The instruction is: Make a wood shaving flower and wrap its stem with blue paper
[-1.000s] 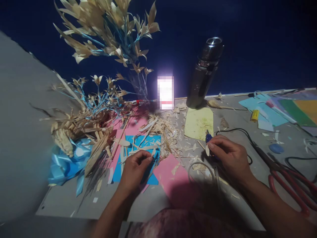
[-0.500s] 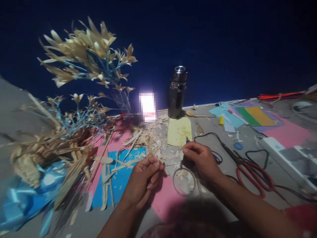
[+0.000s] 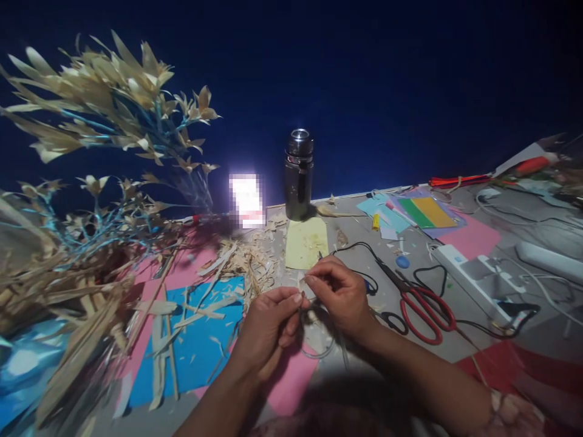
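My left hand (image 3: 276, 321) is closed in a pinch, thumb against forefinger, and what it holds is too small to make out. Right beside it, my right hand (image 3: 341, 294) pinches a small pale dried husk piece (image 3: 299, 279). The two sets of fingertips nearly meet. Below them a loop of grey wire (image 3: 323, 354) shows, partly hidden by the hands. A yellow paper sheet (image 3: 306, 243), stained and spotted, lies just beyond my fingers. Red-handled scissors (image 3: 430, 315) rest to the right of my right hand.
A dark flask (image 3: 299, 179) stands behind the yellow sheet, beside a bright blurred light (image 3: 246, 200). Dried husk flowers on blue stems (image 3: 136, 115) rise at the left. Husk strips lie over a blue sheet (image 3: 200, 358). Power strips (image 3: 473, 285) and cables are at the right.
My right hand has moved in to my left hand, bringing the pale husk piece to its fingertips. The view has turned right, so the table's things appear further left.
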Available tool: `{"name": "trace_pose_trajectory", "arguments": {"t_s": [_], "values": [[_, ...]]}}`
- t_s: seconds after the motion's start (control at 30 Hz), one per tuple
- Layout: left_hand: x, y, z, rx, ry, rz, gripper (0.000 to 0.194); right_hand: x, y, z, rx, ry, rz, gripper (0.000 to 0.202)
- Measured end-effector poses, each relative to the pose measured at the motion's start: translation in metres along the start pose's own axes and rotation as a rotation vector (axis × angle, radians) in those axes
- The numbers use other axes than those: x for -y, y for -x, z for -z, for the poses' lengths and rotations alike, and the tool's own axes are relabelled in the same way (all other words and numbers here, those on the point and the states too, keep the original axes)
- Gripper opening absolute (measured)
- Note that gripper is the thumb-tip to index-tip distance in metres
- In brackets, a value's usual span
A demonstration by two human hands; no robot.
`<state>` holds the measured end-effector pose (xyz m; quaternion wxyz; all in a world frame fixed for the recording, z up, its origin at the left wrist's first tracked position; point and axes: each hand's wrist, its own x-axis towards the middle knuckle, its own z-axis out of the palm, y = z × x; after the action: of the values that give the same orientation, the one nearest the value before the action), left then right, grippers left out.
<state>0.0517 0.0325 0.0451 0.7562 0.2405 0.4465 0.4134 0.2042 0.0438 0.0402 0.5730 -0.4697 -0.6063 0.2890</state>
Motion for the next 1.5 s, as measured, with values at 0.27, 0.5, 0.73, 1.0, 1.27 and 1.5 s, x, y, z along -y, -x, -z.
{"name": "trace_pose_trajectory", "arguments": {"t_s": [0.27, 0.5, 0.73, 1.0, 1.27, 1.5], "values": [[0.001, 0.003, 0.001, 0.022, -0.020, -0.006, 0.032, 0.001, 0.002, -0.003, -0.013, 0.040, 0.097, 0.010], [0.005, 0.003, 0.001, -0.016, -0.052, -0.058, 0.029, 0.000, 0.005, -0.003, 0.001, 0.041, 0.109, 0.010], [0.010, 0.001, 0.002, -0.030, -0.097, -0.174, 0.030, -0.004, 0.007, -0.005, 0.017, 0.008, 0.119, 0.011], [0.014, -0.001, 0.008, 0.059, -0.082, -0.190, 0.038, -0.004, 0.009, -0.004, 0.032, -0.010, 0.200, 0.012], [0.015, -0.002, 0.012, 0.045, -0.137, -0.233, 0.039, 0.002, 0.006, 0.001, 0.038, 0.077, 0.440, 0.017], [0.012, -0.002, 0.009, 0.110, -0.003, -0.165, 0.037, -0.005, 0.008, 0.003, 0.064, -0.001, 0.358, 0.024]]}}
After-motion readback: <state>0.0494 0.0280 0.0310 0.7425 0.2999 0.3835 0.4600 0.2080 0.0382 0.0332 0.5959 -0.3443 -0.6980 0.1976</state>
